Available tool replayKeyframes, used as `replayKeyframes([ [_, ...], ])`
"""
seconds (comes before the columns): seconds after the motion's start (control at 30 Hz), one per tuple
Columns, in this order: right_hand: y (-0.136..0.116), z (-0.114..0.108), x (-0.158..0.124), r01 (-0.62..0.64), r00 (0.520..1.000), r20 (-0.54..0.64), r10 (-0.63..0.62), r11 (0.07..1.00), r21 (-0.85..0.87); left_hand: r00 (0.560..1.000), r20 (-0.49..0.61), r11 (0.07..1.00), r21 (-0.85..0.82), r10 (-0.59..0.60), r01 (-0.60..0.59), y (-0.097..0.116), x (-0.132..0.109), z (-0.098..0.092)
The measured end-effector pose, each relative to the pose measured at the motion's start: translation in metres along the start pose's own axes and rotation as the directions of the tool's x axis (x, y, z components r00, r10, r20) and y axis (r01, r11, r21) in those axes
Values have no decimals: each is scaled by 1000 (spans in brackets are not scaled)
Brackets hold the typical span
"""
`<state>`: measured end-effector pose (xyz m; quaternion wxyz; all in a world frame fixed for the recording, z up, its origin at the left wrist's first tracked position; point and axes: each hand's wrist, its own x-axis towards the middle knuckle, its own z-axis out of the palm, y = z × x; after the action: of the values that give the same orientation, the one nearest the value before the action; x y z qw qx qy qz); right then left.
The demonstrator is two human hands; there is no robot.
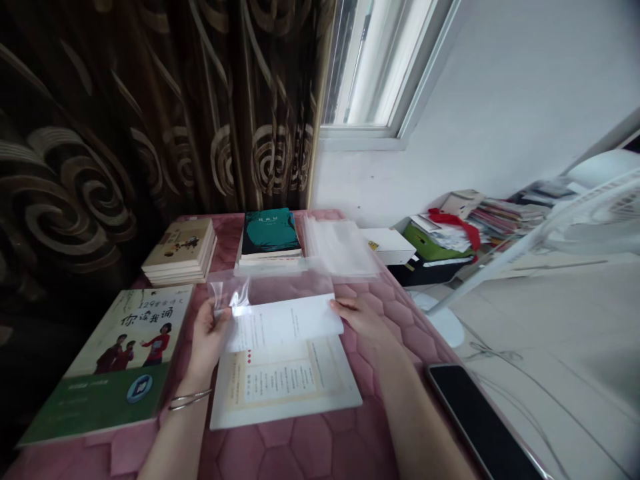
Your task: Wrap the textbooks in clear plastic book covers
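Observation:
An open book [290, 390] lies on the pink table in front of me, its lower part showing a printed page with a cream border. A white printed leaf [285, 323] of it is lifted above that page. A clear plastic book cover [270, 288] extends beyond the leaf's far edge. My left hand [211, 332] is closed, pinching the left end of the plastic cover and the leaf between thumb and fingers. My right hand [356, 319] is closed too, pinching the leaf's right edge. Whether it also holds plastic cannot be made out.
A large green-and-white book [115, 360] lies at left, with a stack of tan books [180, 250] behind. Dark teal books [270, 233] and a pile of clear plastic covers [340, 247] are at the back. A phone [483, 420] lies front right; a white fan [540, 227] stands beyond.

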<state>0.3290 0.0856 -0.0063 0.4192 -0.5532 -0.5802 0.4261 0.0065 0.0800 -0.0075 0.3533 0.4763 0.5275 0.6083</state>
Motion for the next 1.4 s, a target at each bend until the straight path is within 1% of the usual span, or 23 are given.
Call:
replayKeyframes([
  [0.07, -1, 0, 0, 2, 1000, 22, -2, 1000, -10, 1000, 1, 1000, -5, 7, -7, 0, 0, 0],
  [0.23, -4, 2, 0, -2, 1000, -29, 0, 998, -68, 1000, 8, 1000, -17, -8, 8, 0, 0, 0],
  [0.33, -3, 5, 1, -16, 998, -58, 15, 1000, -22, 1000, -5, 1000, -25, -11, 11, -2, 0, 0],
  [0.43, -2, 7, 3, 1, 994, -108, 1, 1000, 12, 1000, -20, 1000, -18, -12, 11, -2, 0, 0],
  [0.53, -2, 8, 4, 1, 993, -117, 2, 1000, 27, 1000, -24, 1000, -14, -5, 5, -1, 0, 0],
  [0.6, -1, 9, 4, -28, 989, -141, 38, 997, 76, 999, -32, 1000, -12, 9, -10, 0, 0, 0],
  [0.7, -1, 12, 3, -59, 977, -182, 106, 967, 247, 999, -41, 1000, -10, 21, -22, -2, 1, 0],
  [0.73, -2, 12, 2, -64, 978, -173, 120, 953, 296, 999, -41, 1000, -9, 21, -21, -3, 1, 0],
  [0.8, -2, 12, 1, -86, 987, -99, 125, 938, 335, 999, -31, 1000, -1, 22, -22, -5, 2, 0],
  [0.87, -3, 10, 0, -120, 992, -10, 129, 945, 304, 1000, -23, 1000, -1, 19, -19, -5, 1, -1],
  [0.93, -3, 9, -1, -139, 990, 23, 138, 955, 263, 1000, -12, 1000, -12, 5, -5, -4, 1, 0],
  [1.03, -2, 6, -2, -136, 991, 17, 136, 968, 212, 1000, 7, 1000, -4, 0, 0, -2, -1, 0],
  [1.13, -1, 4, -2, -125, 992, 11, 125, 980, 153, 1000, 7, 1000, 27, 15, -15, -1, -1, -1],
  [1.27, 2, 3, -1, -117, 993, -6, 118, 991, 70, 1000, 11, 999, 40, 3, -3, -2, -1, -1],
  [1.4, 5, 4, 1, -81, 996, -37, 83, 996, 37, 1000, -6, 999, 44, 25, -25, -1, -1, -1],
])
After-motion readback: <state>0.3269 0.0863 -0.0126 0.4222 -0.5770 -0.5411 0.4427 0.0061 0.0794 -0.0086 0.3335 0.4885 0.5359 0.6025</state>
